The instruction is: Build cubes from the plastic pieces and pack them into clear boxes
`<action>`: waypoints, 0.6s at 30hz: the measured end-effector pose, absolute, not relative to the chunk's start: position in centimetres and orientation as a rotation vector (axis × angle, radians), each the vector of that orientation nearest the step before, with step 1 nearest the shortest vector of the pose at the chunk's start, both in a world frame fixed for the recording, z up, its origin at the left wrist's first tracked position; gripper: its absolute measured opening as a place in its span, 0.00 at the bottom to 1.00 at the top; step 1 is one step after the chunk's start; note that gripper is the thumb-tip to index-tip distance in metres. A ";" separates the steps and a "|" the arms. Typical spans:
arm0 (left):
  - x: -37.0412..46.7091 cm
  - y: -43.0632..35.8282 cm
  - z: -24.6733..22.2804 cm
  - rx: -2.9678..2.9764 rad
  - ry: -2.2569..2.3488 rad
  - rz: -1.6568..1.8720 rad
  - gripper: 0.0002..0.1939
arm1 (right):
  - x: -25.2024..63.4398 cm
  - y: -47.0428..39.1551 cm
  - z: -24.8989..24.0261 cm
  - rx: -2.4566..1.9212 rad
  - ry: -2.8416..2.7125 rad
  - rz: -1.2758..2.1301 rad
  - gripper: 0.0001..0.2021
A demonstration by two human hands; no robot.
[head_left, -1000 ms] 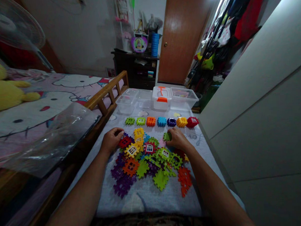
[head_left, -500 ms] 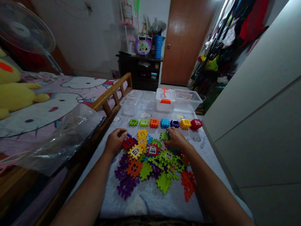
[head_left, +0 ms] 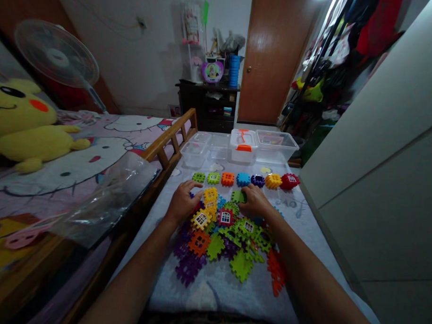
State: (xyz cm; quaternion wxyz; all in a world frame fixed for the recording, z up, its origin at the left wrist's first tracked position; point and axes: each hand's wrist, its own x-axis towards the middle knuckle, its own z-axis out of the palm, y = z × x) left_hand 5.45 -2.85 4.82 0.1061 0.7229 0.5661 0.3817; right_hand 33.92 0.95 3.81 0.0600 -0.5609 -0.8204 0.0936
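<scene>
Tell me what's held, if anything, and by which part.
The right hand holds a green piece by its right edge. The left hand: cannot be told.

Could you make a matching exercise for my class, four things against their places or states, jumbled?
1. right hand
2. white box with orange clips
3. yellow plush toy
4. red block

A. lying on the bed
B. at the right end of the block row
C. fingers on a green piece
D. between clear containers

1-C; 2-D; 3-A; 4-B
</scene>
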 end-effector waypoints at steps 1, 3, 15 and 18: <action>6.3 -2.9 5.2 2.188 1.604 1.049 0.09 | 34.2 0.9 3.8 -1.689 -2.481 0.285 0.23; 8.1 -2.9 5.9 2.291 1.491 0.920 0.10 | 35.3 0.9 3.9 -1.641 -2.438 0.302 0.28; 19.1 0.6 8.3 2.674 1.395 0.039 0.17 | 44.4 -1.5 2.9 -1.660 -1.910 0.601 0.19; 20.0 1.2 8.1 2.650 1.447 -0.032 0.22 | 44.5 -1.7 1.8 -1.614 -1.778 0.664 0.19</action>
